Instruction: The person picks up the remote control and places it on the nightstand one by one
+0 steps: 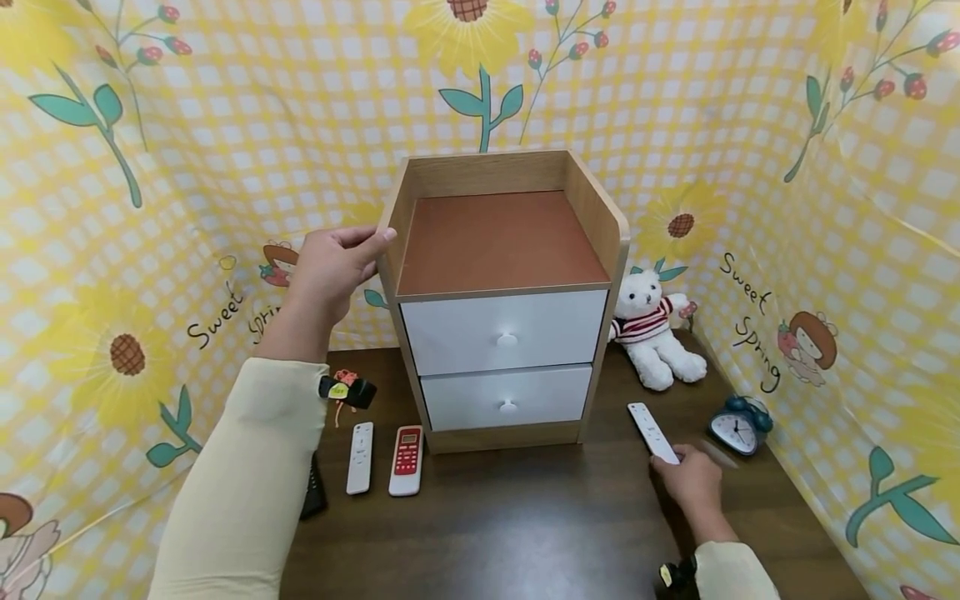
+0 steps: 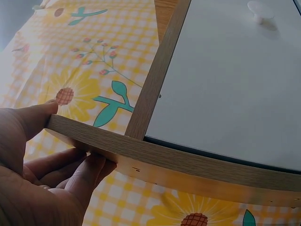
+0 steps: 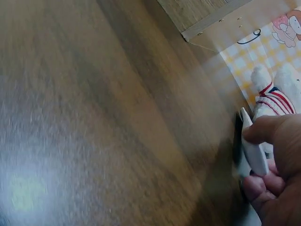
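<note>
A small wooden cabinet (image 1: 501, 242) with two white drawers, both closed, stands at the middle back of the table. My left hand (image 1: 333, 262) pinches the top edge of its left side panel (image 2: 89, 131), thumb on one face and fingers on the other. To the right of the cabinet, my right hand (image 1: 692, 482) holds the near end of a slim white remote control (image 1: 651, 429) low over the table. In the right wrist view, the thumb and fingers are around the remote control (image 3: 255, 153), which is seen nearly edge-on.
A white teddy bear (image 1: 652, 333) in a striped sweater sits right of the cabinet, behind a teal alarm clock (image 1: 738, 427). At left lie a white remote (image 1: 360, 458), a red-and-white remote (image 1: 406, 462) and a black object (image 1: 313, 492) partly hidden by my sleeve. Patterned cloth (image 1: 247, 167) surrounds the table.
</note>
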`<state>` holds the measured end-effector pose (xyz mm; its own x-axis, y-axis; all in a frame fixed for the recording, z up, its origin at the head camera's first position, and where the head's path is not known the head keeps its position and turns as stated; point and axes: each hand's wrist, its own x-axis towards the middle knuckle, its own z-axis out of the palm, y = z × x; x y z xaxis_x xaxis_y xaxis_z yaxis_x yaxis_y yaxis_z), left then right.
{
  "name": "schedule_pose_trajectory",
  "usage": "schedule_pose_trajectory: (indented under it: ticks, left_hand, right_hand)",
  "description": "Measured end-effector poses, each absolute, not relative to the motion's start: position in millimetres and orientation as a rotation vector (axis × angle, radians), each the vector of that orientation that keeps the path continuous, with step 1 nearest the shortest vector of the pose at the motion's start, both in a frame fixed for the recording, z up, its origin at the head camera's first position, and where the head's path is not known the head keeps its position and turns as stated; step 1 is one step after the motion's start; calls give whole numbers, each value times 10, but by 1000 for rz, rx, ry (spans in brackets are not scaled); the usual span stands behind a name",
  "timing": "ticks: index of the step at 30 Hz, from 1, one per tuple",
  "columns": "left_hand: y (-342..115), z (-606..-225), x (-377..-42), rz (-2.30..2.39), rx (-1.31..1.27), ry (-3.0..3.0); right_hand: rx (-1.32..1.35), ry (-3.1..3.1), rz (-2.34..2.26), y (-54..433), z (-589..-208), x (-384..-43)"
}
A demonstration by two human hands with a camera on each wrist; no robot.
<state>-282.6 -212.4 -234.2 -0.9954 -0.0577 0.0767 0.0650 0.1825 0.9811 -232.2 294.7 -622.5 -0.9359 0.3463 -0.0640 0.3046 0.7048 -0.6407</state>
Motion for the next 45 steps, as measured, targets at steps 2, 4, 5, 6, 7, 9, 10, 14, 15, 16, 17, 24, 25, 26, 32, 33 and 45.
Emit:
schedule_pose_trajectory:
  ticks: [2,4,5,6,7,9,10,14,15,16,17,24,25,26,32,33,45]
  left_hand:
    - [-2114,-2346,-2829,-1955,-15,-2339]
    - [-2107,-2350,-2831,-1958,-22,-2339]
    - [-2104,-2351,-2832,-1960,-24,-2339]
    - [-2102,-2351,-2832,-1958,-25,-2341]
    - [-2101,-2351,-2831,-1953,-23,-2345]
    - [-2103,-2350,-2830,-1939,-16,-2353]
    - [-2104,-2348,-2829,-1932,-10,-2357]
    - [-2106,-2337,-2826,-1914,3,-2367]
    - [-2104,-2335,-2826,-1915,4,-2367]
    - [-2104,-2331,-2826,-1916,5,-2367]
    - [-2104,-2329,-2826,-1917,5,-2367]
    - [-2094,-2321,-2819,-1904,6,-2379]
    - [-2094,-2321,-2818,-1898,10,-2380]
    - [-2096,-2322,-2819,-1895,13,-2379]
    - [-2111,-2322,-2822,-1907,30,-2384]
    - [-2114,-2320,-2821,-1910,31,-2386]
    - [-2122,-2320,-2813,-1909,16,-2377]
  right_hand:
    - [-586,-2797,1101,2934,-6194,-2309]
    - [-618,-2729,1147,2918,-6134,-2297]
    - [-625,-2695,1159,2910,-6086,-2294]
    - [-634,-2666,1170,2902,-6021,-2293]
    - [-639,-2648,1163,2894,-5942,-2294]
    - [-627,-2621,1141,2888,-5743,-2309]
    - [-612,-2613,1128,2889,-5626,-2323]
    - [-541,-2588,1053,2915,-5123,-2395]
    - [-529,-2579,1043,2918,-4996,-2411]
    - [-521,-2570,1033,2923,-4864,-2425]
    - [-524,-2564,1030,2924,-4727,-2439]
    - [-474,-2513,1032,2844,-3702,-2516]
    - [-457,-2498,1031,2812,-3559,-2530]
    - [-442,-2491,1025,2780,-3416,-2546]
    - [-377,-2437,986,2601,-2729,-2669]
    - [-369,-2424,979,2578,-2643,-2695]
    - [-255,-2321,1016,1914,-2046,-2746]
